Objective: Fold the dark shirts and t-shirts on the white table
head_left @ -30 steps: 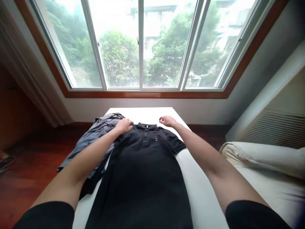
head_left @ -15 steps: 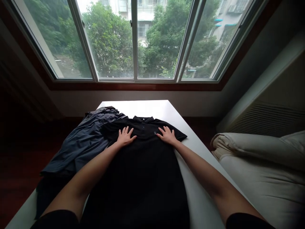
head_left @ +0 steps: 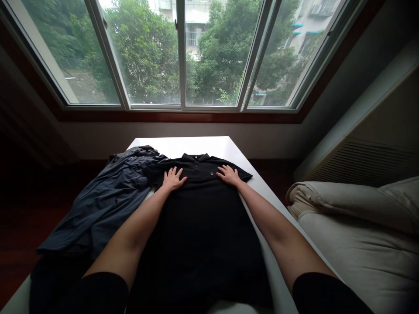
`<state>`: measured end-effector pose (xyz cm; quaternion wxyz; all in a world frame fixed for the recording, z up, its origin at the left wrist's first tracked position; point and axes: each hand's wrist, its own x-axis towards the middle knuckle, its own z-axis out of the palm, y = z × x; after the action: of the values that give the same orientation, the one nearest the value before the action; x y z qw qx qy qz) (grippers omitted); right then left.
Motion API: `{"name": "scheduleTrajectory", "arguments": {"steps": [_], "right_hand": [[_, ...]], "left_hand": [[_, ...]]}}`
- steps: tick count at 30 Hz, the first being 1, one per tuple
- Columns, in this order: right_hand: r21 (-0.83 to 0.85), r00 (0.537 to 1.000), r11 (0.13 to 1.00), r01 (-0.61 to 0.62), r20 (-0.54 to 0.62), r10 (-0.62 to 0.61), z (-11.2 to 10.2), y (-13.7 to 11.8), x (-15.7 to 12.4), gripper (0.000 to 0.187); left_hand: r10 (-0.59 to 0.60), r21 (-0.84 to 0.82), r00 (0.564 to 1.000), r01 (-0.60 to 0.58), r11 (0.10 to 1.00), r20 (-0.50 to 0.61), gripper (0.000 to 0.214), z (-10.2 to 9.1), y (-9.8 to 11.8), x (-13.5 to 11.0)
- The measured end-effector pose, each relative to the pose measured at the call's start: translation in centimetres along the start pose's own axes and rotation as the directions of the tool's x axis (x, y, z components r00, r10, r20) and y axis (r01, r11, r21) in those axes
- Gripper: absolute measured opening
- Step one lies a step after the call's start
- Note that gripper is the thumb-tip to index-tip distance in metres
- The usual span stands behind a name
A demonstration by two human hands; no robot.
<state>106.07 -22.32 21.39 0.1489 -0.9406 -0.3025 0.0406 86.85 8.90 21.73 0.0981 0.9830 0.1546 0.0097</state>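
Observation:
A black polo shirt (head_left: 203,226) lies spread out, front up, on a white table (head_left: 212,145), its collar toward the window. On the left of its chest rests my left hand (head_left: 173,179), palm down with fingers spread. My right hand (head_left: 228,175) lies flat on the right of the chest, fingers apart, beside a small light logo. Both hands press on the cloth without gripping it. The shirt's left sleeve overlaps a heap of dark blue-grey clothes (head_left: 104,205).
The clothes heap hangs over the table's left edge. To the right stands a pale cushioned sofa (head_left: 356,235). Beyond the table's far end is a wall with a wide sliding window (head_left: 183,65). Dark reddish floor (head_left: 19,226) shows at the left.
The shirt's collar and upper part have moved slightly away, toward the window, with both hands still flat on the chest. White table shows below the hem now. The view has shifted a little.

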Motion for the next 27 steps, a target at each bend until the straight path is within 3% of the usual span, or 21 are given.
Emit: {"name": "scheduleTrajectory", "arguments": {"steps": [3,6,8,10,12,15,16,18,20,23,27], "right_hand": [[0.050,0.975,0.998,-0.048,-0.214,0.058,-0.7,1.9,-0.7,0.052],[0.020,0.877,0.965,-0.261,-0.413,0.246,-1.5,4.8,-1.9,0.047],[-0.008,0.808,0.906,-0.423,-0.456,0.373,-2.0,6.6,-2.6,0.052],[-0.036,0.773,0.845,-0.533,-0.428,0.469,-2.3,7.7,-3.1,0.061],[-0.056,0.767,0.810,-0.584,-0.366,0.528,-2.7,8.2,-3.2,0.064],[-0.020,0.788,0.818,-0.575,-0.281,0.547,-3.8,8.3,-2.8,0.046],[0.017,0.797,0.829,-0.559,-0.264,0.543,-4.4,8.3,-2.6,0.038],[0.118,0.804,0.843,-0.525,-0.256,0.536,-5.8,8.3,-2.0,0.027],[0.232,0.799,0.841,-0.489,-0.269,0.538,-7.1,8.5,-1.3,0.020],[0.459,0.801,0.808,-0.370,-0.284,0.528,-8.4,8.5,-0.6,0.018],[0.740,0.827,0.631,-0.232,-0.191,0.528,-7.5,7.6,-0.7,0.023]], "left_hand": [[0.012,0.001,0.999,-0.011,1.000,-0.044,0.075,-0.2,0.0,-0.8],[0.049,0.009,0.986,-0.048,0.999,-0.162,0.062,-0.7,1.5,-2.7],[0.156,0.005,0.962,-0.159,0.987,-0.226,0.053,-1.2,3.9,-4.8],[0.355,-0.027,0.909,-0.369,0.929,-0.221,0.045,-1.7,7.4,-7.7],[0.602,-0.091,0.784,-0.617,0.781,-0.148,0.042,-2.1,11.6,-11.6],[0.859,-0.138,0.505,-0.860,0.492,-0.086,0.057,-2.1,17.3,-18.0],[0.895,-0.123,0.438,-0.896,0.427,-0.080,0.065,-2.0,18.7,-20.0],[0.929,-0.052,0.364,-0.931,0.361,-0.064,0.080,-1.7,20.4,-23.2],[0.938,0.035,0.344,-0.938,0.346,-0.044,0.076,-1.3,21.2,-25.1],[0.927,0.138,0.374,-0.916,0.376,-0.040,0.033,-0.6,21.5,-26.2],[0.903,-0.014,0.430,-0.903,0.430,0.016,0.011,0.8,22.4,-26.6]]}}
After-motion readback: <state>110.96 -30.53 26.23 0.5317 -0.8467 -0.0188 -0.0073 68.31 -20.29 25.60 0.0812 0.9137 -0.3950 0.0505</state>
